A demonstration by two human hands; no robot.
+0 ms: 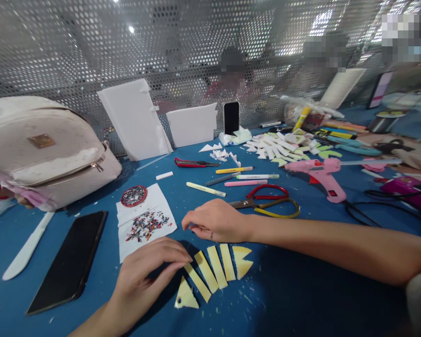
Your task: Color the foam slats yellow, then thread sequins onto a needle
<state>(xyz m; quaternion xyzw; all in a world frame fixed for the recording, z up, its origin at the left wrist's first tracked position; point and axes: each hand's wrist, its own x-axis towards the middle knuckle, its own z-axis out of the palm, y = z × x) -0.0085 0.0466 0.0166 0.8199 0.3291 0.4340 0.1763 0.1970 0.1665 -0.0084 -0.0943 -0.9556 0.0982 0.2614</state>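
Two bare hands over yellow foam pieces laid out like a fish skeleton
The left hand's (152,271) thumb and fingertips meet at the top of the leftmost yellow strip (198,283); the right hand (219,221), fingers curled together, rests above the other strips (217,267).

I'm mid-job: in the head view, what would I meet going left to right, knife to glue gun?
White knife, black smartphone, white sheet, row of yellow cut pieces, scissors, pink glue gun.

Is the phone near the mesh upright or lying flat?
Upright: the phone stands on end at a crumpled white bundle, dark screen facing the camera.
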